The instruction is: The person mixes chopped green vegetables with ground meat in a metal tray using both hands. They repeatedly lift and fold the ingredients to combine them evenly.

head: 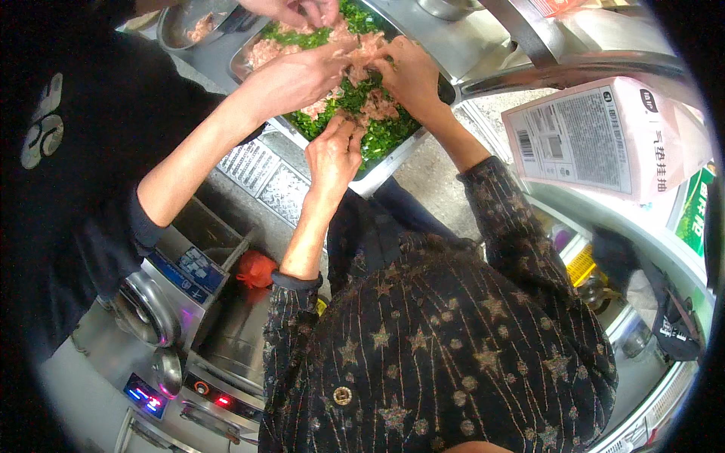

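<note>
A metal tray [371, 180] holds chopped green leaves [392, 139] with clumps of raw minced meat [379, 107] scattered over them. My left hand [335, 148] is at the tray's near side, its fingertips bent down into the greens beside a meat clump; whether they grip anything is hidden. Over the tray's right side, my right hand [412, 72] pinches a piece of the pink minced meat. Another person's hand [308, 76] reaches in from the left and touches the meat close to my right fingers. That person's other hand [300, 10] is at the far end.
A metal pan [178, 39] with some meat stands beyond the tray on the left. Right of it are a curved metal bar [566, 72] and a pink tissue pack [600, 139] bearing writing. Stainless appliances with lit displays [146, 394] and a red bag [256, 269] are lower left.
</note>
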